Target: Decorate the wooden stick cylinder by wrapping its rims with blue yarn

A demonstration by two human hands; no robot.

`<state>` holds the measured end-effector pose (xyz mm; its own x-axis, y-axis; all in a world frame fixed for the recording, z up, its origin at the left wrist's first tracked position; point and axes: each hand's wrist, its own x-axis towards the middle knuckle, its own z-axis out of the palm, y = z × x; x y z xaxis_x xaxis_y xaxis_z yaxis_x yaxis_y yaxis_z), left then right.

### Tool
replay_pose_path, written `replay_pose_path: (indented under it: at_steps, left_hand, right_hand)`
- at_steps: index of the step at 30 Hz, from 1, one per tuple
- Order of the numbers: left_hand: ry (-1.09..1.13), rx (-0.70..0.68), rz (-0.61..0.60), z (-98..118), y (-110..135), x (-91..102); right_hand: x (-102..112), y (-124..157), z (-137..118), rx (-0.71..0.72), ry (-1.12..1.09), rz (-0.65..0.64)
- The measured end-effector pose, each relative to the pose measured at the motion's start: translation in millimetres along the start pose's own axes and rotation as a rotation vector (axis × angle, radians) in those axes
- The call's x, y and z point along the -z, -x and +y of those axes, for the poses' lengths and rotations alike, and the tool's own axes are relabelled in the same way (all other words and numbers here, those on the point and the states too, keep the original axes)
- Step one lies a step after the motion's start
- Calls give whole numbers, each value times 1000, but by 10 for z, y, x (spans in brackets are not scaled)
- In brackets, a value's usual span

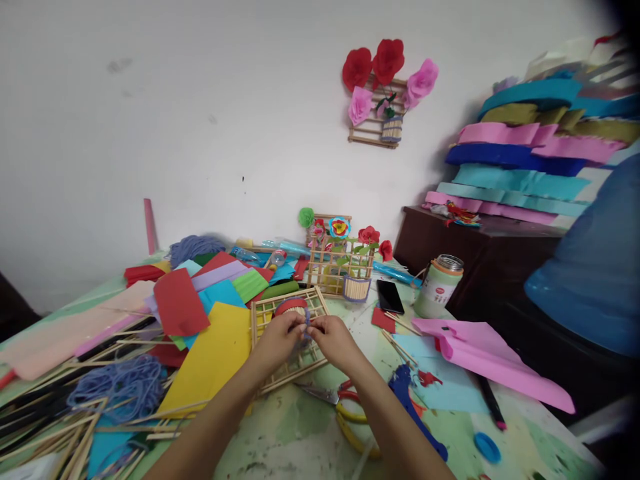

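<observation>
The fingers of the left hand and those of the right hand meet tip to tip, pinched on a short strand of yarn that runs between them. Whether the strand is knotted or only held taut is too small to tell. Both hands hover over a stick frame, a flat lattice of thin wooden sticks that lies in the middle of the table, slightly towards the near edge. A red ring rests on the frame's far half.

The lattice looks fully assembled, with its crossbars in place. It carries no paper flowers and no little basket, unlike the decorated frame that stands upright near the far edge of the table. By that comparison, the work on the flat frame seems to be at an early to middle stage: the structure is done, the yarn is being attached, and the ornaments are absent.

A yellow sheet lies just left of the frame, partly under it, among red, blue and green sheets. A loose bundle of yarn and bare sticks lie towards the near left corner. Scissors lie between the forearms near the front edge. A phone and a jar sit towards the right edge, with a pink sheet nearer.
</observation>
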<state>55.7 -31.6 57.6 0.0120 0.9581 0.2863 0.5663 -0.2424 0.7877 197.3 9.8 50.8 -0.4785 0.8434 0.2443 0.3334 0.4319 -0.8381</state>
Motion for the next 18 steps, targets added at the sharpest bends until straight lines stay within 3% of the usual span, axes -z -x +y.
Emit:
replay_pose_path:
  at_steps: [7,11,18]
  left_hand:
    - [-123,-47,-19,77,30,47]
    - [-322,-53,39,181,94,61]
    - [-498,-64,-13,427,260,-137]
  right_hand:
    - [-4,25,-67,-5,154,76]
    - [6,26,-102,-18,211,213]
    - [-37,-7,-54,-58,115,389]
